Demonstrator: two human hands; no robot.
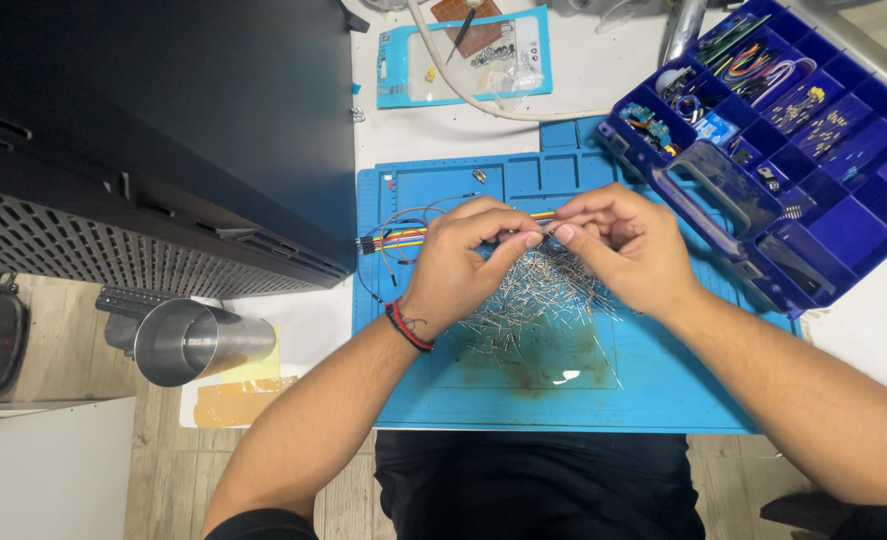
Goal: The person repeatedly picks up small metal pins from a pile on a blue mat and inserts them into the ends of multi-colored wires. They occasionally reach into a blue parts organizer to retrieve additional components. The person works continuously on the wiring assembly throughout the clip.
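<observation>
We have both hands meeting over the middle of the blue silicone work mat (pixel 444 400), fingertips almost touching: the left hand (pixel 461 262) and the right hand (pixel 622 245) are each pinched on a thin metal pin (pixel 544 232) held between them, just above the heap of loose pins (pixel 539 300) that lies on a clear plastic sheet (pixel 564 375) on the mat. To do this well, we judge it best to keep the grip light and close to the pin's ends, wrists low over the mat so that anything dropped lands back on the heap. The pins look stiff, shiny and needle-fine, tangled like straw. A ribbon of multicoloured jumper wires (pixel 404 238) runs out from under the left hand, soft and flexible, ending in small black connectors. To the right an open blue compartment box (pixel 864 200), hard plastic with square cells, holds small parts. A smooth metal cylinder (pixel 199 340) lies to the left, beside a dark perforated case (pixel 114 150) on the white tabletop (pixel 604 75).
</observation>
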